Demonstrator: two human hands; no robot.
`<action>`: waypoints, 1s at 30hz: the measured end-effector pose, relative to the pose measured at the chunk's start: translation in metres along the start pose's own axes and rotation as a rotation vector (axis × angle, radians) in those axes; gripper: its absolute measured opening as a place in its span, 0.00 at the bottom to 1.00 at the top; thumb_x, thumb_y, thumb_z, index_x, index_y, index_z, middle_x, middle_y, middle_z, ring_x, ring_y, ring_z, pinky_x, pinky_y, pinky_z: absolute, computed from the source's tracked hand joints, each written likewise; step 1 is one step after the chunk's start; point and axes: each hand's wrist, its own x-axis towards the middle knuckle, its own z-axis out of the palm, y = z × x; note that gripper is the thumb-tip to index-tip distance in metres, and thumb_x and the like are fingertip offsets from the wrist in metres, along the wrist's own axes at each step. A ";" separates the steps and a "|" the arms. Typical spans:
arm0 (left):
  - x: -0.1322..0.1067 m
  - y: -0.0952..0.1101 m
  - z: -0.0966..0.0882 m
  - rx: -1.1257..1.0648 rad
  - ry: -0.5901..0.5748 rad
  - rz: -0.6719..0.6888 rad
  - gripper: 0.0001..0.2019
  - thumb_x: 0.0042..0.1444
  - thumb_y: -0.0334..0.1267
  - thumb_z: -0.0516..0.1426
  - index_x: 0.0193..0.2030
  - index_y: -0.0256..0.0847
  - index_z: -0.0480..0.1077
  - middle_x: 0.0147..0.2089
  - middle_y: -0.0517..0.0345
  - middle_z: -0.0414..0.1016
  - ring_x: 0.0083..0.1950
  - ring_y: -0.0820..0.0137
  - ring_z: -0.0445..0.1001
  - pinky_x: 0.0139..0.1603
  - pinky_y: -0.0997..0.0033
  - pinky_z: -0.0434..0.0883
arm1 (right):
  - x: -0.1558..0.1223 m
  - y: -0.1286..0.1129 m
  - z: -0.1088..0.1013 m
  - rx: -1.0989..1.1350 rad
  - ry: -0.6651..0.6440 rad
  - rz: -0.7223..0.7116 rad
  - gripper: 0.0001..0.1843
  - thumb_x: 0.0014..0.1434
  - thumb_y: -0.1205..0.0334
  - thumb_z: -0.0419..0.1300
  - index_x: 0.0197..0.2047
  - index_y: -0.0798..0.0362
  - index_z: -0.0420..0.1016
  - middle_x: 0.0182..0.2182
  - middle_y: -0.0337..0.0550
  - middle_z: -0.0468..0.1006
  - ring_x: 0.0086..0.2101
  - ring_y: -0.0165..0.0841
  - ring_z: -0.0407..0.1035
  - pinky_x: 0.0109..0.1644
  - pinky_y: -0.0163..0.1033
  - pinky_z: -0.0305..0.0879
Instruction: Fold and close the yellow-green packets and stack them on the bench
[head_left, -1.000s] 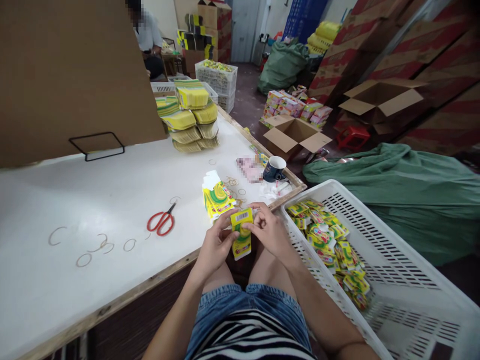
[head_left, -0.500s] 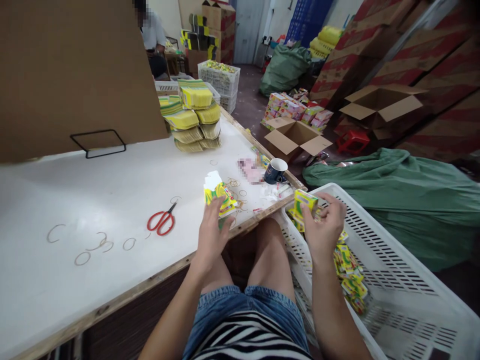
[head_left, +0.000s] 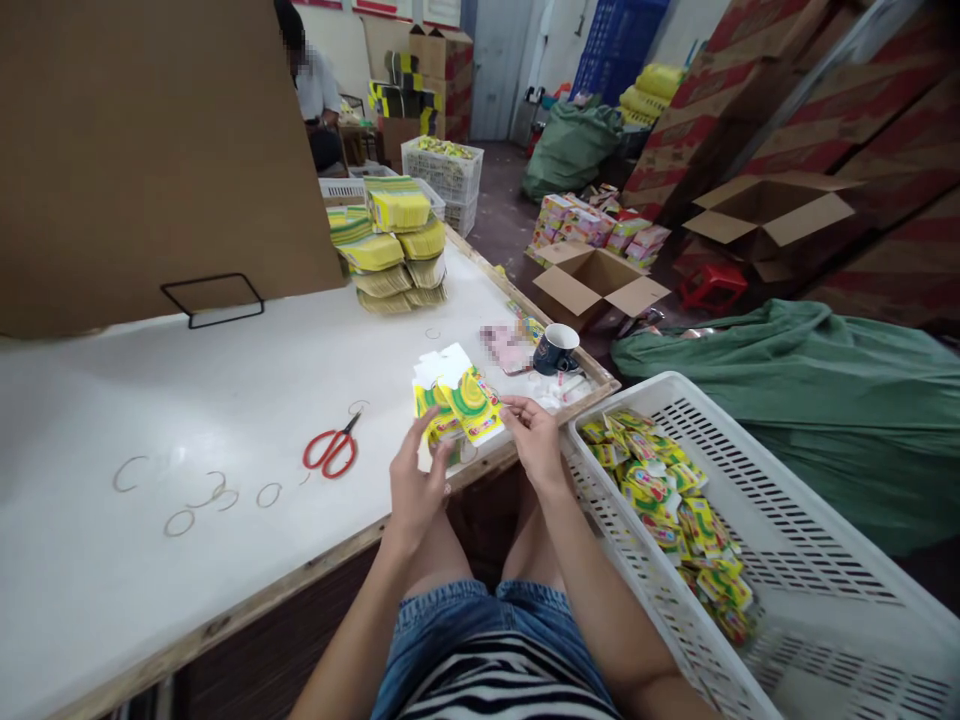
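Note:
At the table's near edge my left hand point(head_left: 416, 470) curls its fingers and thumb around the lower end of a small stack of flat yellow-and-green cartons point(head_left: 429, 400) with white flaps. My right hand point(head_left: 534, 435) pinches the right edge of one flat carton point(head_left: 474, 405), which lies tilted over that stack. To the right, a white plastic basket point(head_left: 671, 385) holds many small folded yellow boxes point(head_left: 660, 495). Red-handled scissors point(head_left: 330, 452) lie on the table left of my hands.
Rubber bands point(head_left: 180, 523) are scattered on the white table point(head_left: 247, 400). Bundled yellow cartons point(head_left: 401, 245) are piled at its far end. A dark mug point(head_left: 556, 350) stands near the right corner. Behind are an open cardboard box point(head_left: 592, 285), a green sack point(head_left: 810, 400) and a seated person point(head_left: 319, 95).
My right hand has moved left from above the basket to the stack. The folded box it held is gone from it, and it now grips a flat carton. My left hand stays at the stack.

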 end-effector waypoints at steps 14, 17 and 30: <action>-0.001 0.012 0.012 -0.844 -0.398 -0.431 0.23 0.46 0.55 0.66 0.42 0.39 0.76 0.42 0.48 0.82 0.49 0.54 0.79 0.48 0.58 0.76 | -0.057 -0.025 -0.008 0.402 -0.139 0.323 0.22 0.38 0.52 0.74 0.36 0.52 0.79 0.30 0.41 0.80 0.35 0.36 0.75 0.46 0.43 0.73; -0.001 0.014 0.014 -0.818 -0.380 -0.398 0.22 0.46 0.52 0.67 0.41 0.38 0.75 0.41 0.47 0.82 0.50 0.54 0.79 0.48 0.58 0.76 | -0.062 -0.033 -0.009 0.358 -0.149 0.279 0.21 0.42 0.49 0.72 0.36 0.53 0.79 0.31 0.41 0.80 0.35 0.36 0.75 0.47 0.44 0.72; -0.013 0.019 0.024 -0.549 -0.073 -0.238 0.28 0.53 0.37 0.63 0.53 0.48 0.50 0.46 0.55 0.77 0.42 0.68 0.80 0.44 0.67 0.76 | -0.074 -0.033 -0.016 -0.300 -0.067 -0.018 0.13 0.59 0.50 0.60 0.35 0.51 0.76 0.30 0.43 0.80 0.31 0.37 0.72 0.37 0.40 0.68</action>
